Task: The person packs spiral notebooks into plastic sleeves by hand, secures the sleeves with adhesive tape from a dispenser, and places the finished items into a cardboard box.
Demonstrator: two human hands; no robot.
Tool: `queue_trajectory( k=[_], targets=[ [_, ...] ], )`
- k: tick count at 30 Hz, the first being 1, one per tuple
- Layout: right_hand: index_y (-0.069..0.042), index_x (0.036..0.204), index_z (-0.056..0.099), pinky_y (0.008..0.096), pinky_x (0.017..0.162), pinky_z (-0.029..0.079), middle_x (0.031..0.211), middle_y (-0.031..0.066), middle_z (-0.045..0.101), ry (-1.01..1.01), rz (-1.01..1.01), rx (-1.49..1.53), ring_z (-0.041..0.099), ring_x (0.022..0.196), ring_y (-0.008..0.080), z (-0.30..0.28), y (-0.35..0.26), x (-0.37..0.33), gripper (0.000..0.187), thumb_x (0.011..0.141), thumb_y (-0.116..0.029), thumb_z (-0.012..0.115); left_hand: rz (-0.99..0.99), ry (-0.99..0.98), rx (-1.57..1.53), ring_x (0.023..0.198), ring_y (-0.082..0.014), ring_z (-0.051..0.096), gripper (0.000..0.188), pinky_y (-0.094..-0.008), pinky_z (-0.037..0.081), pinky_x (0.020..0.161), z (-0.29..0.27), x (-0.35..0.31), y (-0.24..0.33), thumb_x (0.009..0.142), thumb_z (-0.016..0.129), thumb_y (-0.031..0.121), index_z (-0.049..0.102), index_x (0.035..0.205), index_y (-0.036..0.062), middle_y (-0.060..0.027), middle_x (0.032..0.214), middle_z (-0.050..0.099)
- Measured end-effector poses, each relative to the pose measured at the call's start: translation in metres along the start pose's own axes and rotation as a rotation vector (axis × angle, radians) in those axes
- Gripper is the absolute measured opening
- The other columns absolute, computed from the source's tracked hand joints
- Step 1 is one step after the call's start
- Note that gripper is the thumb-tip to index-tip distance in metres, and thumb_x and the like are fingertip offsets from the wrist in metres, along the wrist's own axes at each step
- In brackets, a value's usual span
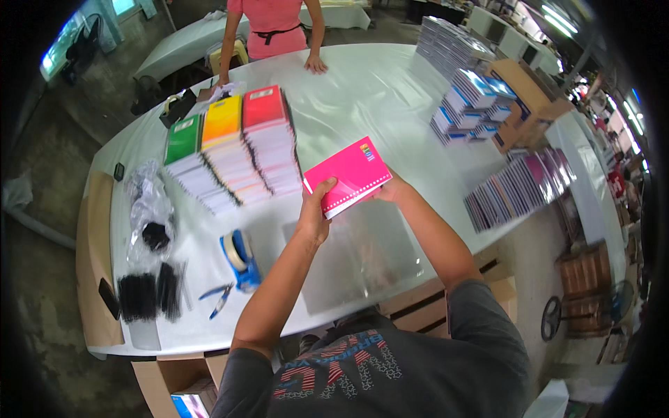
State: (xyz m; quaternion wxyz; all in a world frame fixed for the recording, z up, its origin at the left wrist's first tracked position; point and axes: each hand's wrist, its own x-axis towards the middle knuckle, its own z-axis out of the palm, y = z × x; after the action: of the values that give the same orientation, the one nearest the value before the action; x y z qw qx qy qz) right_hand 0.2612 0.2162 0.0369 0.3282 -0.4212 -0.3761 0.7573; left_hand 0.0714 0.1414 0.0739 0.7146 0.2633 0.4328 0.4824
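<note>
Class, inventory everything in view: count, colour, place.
Notebook: 1, pink, in hands
Notebook stacks: 3, green, yellow and red, left
Tape dispenser: 1, blue, near left
Pliers: 1, blue, beside dispenser
Thin strips: many, black, left
Plastic bag: 1, clear, left
Book stacks: several, mixed, right
Cartons: several, brown, right, below
Table: 1, white, centre
Other person: 1, pink clothing, opposite
Background: too blurred
Left hand: 1, bare, gripping notebook
Right hand: 1, bare, likewise

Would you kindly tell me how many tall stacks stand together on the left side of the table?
3: the green-topped stack on the left, the yellow-topped stack in the middle and the red-topped stack on the right. Others could be hidden behind them.
</note>
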Motion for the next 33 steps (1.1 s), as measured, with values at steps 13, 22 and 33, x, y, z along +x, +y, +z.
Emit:
queue_trajectory(
  k=[13, 22, 33],
  targets=[
    [-0.017, 0.122, 0.054, 0.0530, 0.089, 0.040, 0.122, 0.0100, 0.057, 0.075, 0.258, 0.107, 0.052, 0.113, 0.0291, -0.110, -0.073, 0.266, 0.066, 0.082, -0.065, 0.033, 0.157, 0.442, -0.219, 0.112, -0.0269, 0.049, 0.097, -0.0413, 0.044, 0.093, 0.000, 0.312, 0.025, 0.066, 0.076, 0.025, 0.016, 0.137, -0.0019, -0.0172, 0.124, 0.044],
    [-0.004, 0.119, 0.053, 0.0405, 0.089, 0.043, 0.117, 0.0124, 0.057, 0.504, -0.040, -0.098, 0.055, 0.105, 0.0246, -0.112, -0.091, 0.304, 0.057, 0.088, -0.052, 0.046, 0.198, 0.599, -0.323, 0.112, -0.0316, 0.050, 0.111, -0.0457, 0.047, 0.090, 0.032, 0.353, 0.072, 0.063, 0.077, 0.017, 0.000, 0.140, -0.0055, -0.0226, 0.131, 0.036],
    [-0.001, 0.142, 0.028, 0.0383, 0.098, 0.035, 0.140, 0.0106, 0.038, 0.470, -0.393, -0.030, 0.038, 0.125, 0.0242, -0.091, -0.069, 0.266, 0.070, 0.089, -0.039, 0.053, 0.441, 0.533, -0.071, 0.133, -0.0287, 0.030, 0.092, -0.0374, 0.022, 0.109, 0.066, 0.264, 0.011, 0.082, 0.059, 0.055, 0.018, 0.143, -0.0015, -0.0212, 0.144, 0.029]
  ],
)
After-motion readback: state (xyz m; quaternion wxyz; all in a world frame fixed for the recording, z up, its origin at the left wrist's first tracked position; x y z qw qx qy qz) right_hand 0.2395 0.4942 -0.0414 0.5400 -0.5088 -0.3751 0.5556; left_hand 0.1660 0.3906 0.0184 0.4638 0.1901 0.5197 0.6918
